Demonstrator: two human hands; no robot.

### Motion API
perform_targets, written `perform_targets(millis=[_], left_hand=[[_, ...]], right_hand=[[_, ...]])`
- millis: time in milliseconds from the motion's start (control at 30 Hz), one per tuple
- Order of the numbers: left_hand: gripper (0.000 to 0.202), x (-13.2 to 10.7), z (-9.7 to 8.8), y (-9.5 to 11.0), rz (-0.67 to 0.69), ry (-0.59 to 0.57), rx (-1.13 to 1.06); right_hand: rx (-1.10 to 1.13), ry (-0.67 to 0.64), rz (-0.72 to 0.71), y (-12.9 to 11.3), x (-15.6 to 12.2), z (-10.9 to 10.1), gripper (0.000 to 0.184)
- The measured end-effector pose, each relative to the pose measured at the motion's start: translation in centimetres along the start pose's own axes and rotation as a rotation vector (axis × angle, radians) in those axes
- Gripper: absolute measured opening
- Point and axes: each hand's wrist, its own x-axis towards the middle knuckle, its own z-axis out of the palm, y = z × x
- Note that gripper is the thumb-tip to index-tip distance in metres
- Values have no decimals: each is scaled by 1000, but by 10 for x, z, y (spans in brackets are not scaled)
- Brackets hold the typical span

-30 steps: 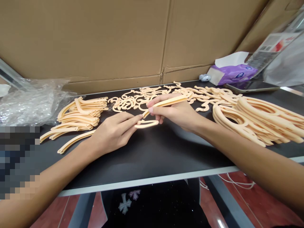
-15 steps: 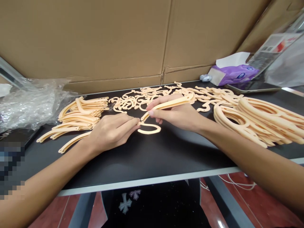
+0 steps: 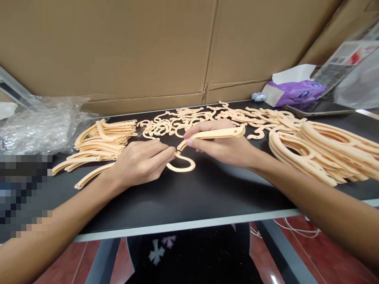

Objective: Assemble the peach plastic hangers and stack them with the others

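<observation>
My left hand (image 3: 145, 159) is closed, its fingertips pinching the base of a cream plastic hanger hook (image 3: 185, 169) whose curve points toward me. Between the thumb and fingers of my right hand (image 3: 222, 146) is a cream hanger arm (image 3: 216, 133), held slantwise. The arm's lower end meets the hook's base at the left fingertips; whether the two are joined I cannot tell. Left of my hands lies a stack of loose hanger arms (image 3: 102, 146). Behind them spreads a heap of loose hooks (image 3: 189, 116).
Hanger pieces with round openings (image 3: 322, 154) are piled at the right. Crumpled clear plastic wrap (image 3: 41, 126) lies at the left. A purple tissue pack (image 3: 299, 90) and a dark tablet-like device (image 3: 321, 107) sit at the back right. Cardboard (image 3: 118, 47) walls the back.
The hook has swung slightly left and toward me. The hanger arm in my right hand has rolled, so its side faces differently. Both hands keep their grip.
</observation>
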Motion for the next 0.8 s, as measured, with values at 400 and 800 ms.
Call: perform_targets(millis=[400,800], left_hand=[[20,0,1,3,-46,-53,31],[19,-2,2,5,-14,-32,47]], right_hand=[[-226,-15,-153,0,-5,4,15],[-150,-37,-102,4,-4,7,17]])
